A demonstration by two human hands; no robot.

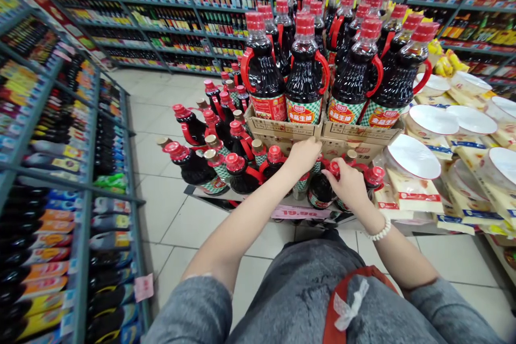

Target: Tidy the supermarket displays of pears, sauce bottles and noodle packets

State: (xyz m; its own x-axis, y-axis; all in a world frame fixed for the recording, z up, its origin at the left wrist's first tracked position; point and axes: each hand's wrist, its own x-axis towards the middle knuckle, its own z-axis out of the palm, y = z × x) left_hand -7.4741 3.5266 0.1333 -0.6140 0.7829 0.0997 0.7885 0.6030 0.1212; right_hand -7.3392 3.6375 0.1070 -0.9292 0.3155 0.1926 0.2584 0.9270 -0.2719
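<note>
My right hand point(350, 185) is closed around the red cap of a dark soy sauce bottle point(320, 192), which stands in the low front row of the display. Just left of it, my left hand point(305, 157) is curled over the front bottles, close against the cardboard box point(342, 149). Its fingertips are hidden, so what they hold, if anything, cannot be made out. Above both hands, large soy sauce bottles point(304, 72) with red caps and red handles stand upright in open cardboard trays point(282, 126). Another red-capped bottle point(242, 174) stands to the left among green-checked ones.
White bowls point(414, 156) sit on flat packets point(419, 201) to the right. A pink price sign point(300, 212) hangs along the display's front edge. Stocked shelves point(86, 172) line the left side and the back wall. Pale floor tiles point(161, 156) show between them.
</note>
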